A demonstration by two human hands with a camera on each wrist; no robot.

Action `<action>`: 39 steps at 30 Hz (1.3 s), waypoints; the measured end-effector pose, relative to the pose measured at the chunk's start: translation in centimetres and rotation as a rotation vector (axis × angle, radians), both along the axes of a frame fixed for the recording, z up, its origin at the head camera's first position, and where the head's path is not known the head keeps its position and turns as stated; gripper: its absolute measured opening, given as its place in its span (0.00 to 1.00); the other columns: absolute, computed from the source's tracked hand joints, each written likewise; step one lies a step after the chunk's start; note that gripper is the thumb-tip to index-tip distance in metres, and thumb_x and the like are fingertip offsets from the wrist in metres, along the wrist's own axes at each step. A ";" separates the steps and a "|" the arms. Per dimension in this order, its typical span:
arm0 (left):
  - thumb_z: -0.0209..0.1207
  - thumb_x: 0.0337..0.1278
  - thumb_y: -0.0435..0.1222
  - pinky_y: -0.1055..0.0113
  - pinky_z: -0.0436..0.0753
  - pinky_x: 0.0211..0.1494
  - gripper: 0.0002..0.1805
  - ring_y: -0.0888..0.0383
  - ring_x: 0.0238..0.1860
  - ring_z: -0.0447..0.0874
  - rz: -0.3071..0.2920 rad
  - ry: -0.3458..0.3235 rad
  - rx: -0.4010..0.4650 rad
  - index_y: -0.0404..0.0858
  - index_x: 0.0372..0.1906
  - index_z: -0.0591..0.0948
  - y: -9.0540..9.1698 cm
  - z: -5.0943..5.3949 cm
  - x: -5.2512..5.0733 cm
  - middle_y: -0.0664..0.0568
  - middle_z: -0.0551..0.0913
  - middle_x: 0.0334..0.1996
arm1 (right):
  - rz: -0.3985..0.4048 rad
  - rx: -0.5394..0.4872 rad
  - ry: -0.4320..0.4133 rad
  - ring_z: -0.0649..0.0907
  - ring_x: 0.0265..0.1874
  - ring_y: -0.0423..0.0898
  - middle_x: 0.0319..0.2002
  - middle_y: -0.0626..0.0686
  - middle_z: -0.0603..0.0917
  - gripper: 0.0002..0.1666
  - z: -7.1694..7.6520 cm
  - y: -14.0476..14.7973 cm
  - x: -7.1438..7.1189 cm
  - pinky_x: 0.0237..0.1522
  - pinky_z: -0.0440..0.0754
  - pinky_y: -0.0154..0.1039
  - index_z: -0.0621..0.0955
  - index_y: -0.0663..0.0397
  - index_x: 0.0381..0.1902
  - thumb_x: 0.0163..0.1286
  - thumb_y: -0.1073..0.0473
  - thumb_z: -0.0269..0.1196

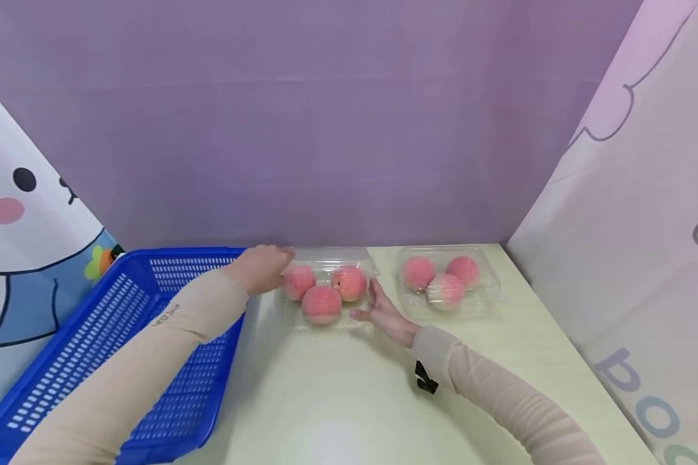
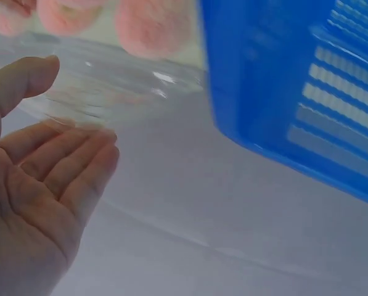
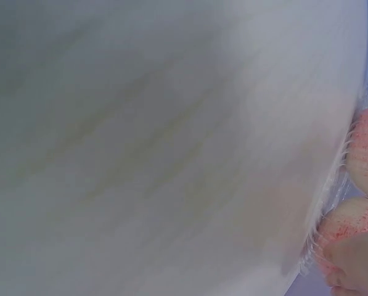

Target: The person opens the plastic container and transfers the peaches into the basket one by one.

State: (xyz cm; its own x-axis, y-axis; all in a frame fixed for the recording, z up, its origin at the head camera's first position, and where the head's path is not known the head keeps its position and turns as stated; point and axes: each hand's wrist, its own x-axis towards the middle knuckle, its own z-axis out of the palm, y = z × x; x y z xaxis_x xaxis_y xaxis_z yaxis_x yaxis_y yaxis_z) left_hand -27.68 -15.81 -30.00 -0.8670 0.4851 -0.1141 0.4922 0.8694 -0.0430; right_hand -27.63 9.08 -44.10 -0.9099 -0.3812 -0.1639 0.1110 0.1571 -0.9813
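Clear box (image 1: 326,263) w/ 3 peaches (image 1: 322,305) just R of blue basket (image 1: 220,394). L hand (image 1: 262,268) at box's basket-side edge, R hand (image 1: 388,316) at opp. side; both grips wide.

A clear box (image 1: 320,259) rests on a pale table (image 1: 326,387) between the left hand (image 1: 263,268) and the right hand (image 1: 388,318), a second box (image 1: 481,296) right of both. Left of them, a blue basket (image 1: 218,394) apparently stands there, partly hidden by a sleeve (image 1: 145,361).

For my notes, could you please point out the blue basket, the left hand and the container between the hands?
Blue basket (image 1: 223,372), head view: right side.
Left hand (image 2: 39,194), left wrist view: palm.
Container (image 1: 333,254), head view: far side.
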 end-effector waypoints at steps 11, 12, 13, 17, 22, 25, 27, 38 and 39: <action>0.55 0.60 0.40 0.49 0.73 0.58 0.29 0.41 0.60 0.69 0.212 -0.230 0.489 0.32 0.64 0.65 -4.3 0.6 -2.0 0.36 0.70 0.60 | 0.000 -0.021 -0.002 0.37 0.71 0.51 0.72 0.53 0.31 0.60 -0.1 -0.5 0.5 0.70 0.41 0.50 0.29 0.51 0.70 0.59 0.64 0.61; 0.54 0.61 0.40 0.48 0.72 0.59 0.29 0.41 0.61 0.68 0.231 -0.243 0.542 0.33 0.64 0.65 -4.5 0.6 -2.2 0.36 0.69 0.61 | 0.007 -0.027 -0.001 0.37 0.71 0.52 0.72 0.54 0.31 0.60 -0.2 -0.5 0.5 0.70 0.41 0.50 0.29 0.52 0.70 0.59 0.64 0.61; 0.54 0.61 0.41 0.48 0.71 0.59 0.29 0.41 0.62 0.67 0.250 -0.256 0.588 0.33 0.65 0.65 -4.6 0.7 -2.5 0.36 0.68 0.62 | 0.012 -0.026 -0.003 0.37 0.71 0.52 0.72 0.54 0.31 0.60 -0.2 -0.5 0.5 0.70 0.41 0.50 0.29 0.52 0.70 0.59 0.64 0.61; 0.53 0.61 0.45 0.48 0.70 0.61 0.31 0.42 0.63 0.65 0.310 -0.275 0.703 0.33 0.65 0.64 -4.9 0.7 -3.5 0.37 0.68 0.62 | 0.022 -0.017 -0.006 0.37 0.71 0.52 0.72 0.54 0.31 0.60 -0.4 -0.4 0.7 0.70 0.41 0.50 0.29 0.52 0.70 0.60 0.63 0.62; 0.51 0.61 0.48 0.48 0.68 0.62 0.31 0.43 0.62 0.65 0.384 -0.234 0.783 0.34 0.64 0.66 -4.5 0.9 -4.8 0.38 0.69 0.61 | 0.008 -0.004 0.011 0.38 0.71 0.52 0.72 0.54 0.32 0.60 -0.5 -0.2 0.7 0.70 0.41 0.49 0.30 0.52 0.71 0.59 0.63 0.62; 0.51 0.62 0.48 0.48 0.67 0.63 0.30 0.43 0.63 0.64 0.423 -0.206 0.817 0.35 0.64 0.66 -3.9 0.9 -5.3 0.39 0.68 0.62 | 0.016 0.001 0.009 0.37 0.71 0.51 0.72 0.53 0.31 0.60 -0.5 0.0 0.6 0.70 0.40 0.48 0.30 0.51 0.71 0.59 0.62 0.62; 0.50 0.62 0.49 0.48 0.66 0.63 0.31 0.43 0.64 0.62 0.435 -0.198 0.840 0.35 0.65 0.64 -3.6 0.8 -5.6 0.39 0.66 0.63 | 0.017 0.009 0.010 0.37 0.71 0.50 0.72 0.53 0.31 0.60 -0.4 0.1 0.6 0.70 0.40 0.47 0.30 0.52 0.71 0.59 0.63 0.62; 0.38 0.69 0.47 0.58 0.59 0.70 0.34 0.45 0.69 0.54 0.441 -0.493 1.268 0.32 0.71 0.46 -3.6 0.8 -10.1 0.37 0.53 0.69 | -0.002 0.030 0.026 0.37 0.71 0.52 0.72 0.54 0.32 0.60 0.5 1.1 0.0 0.70 0.40 0.48 0.30 0.53 0.71 0.59 0.64 0.62; 0.36 0.70 0.48 0.58 0.57 0.71 0.35 0.45 0.70 0.52 0.433 -0.527 1.292 0.32 0.71 0.44 -3.6 0.8 -10.6 0.37 0.52 0.70 | -0.006 0.034 0.023 0.38 0.71 0.51 0.72 0.54 0.32 0.60 0.5 1.2 0.0 0.70 0.40 0.48 0.30 0.52 0.71 0.59 0.63 0.62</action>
State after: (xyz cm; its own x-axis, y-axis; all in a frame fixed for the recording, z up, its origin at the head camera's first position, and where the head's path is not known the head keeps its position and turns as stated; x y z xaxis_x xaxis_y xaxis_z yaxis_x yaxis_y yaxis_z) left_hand -38.30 -19.38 -29.21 -0.9650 0.2119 -0.1543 -0.1009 0.2432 0.9647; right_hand -27.63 10.31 -43.62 -0.9158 -0.3700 -0.1560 0.0900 0.1895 -0.9778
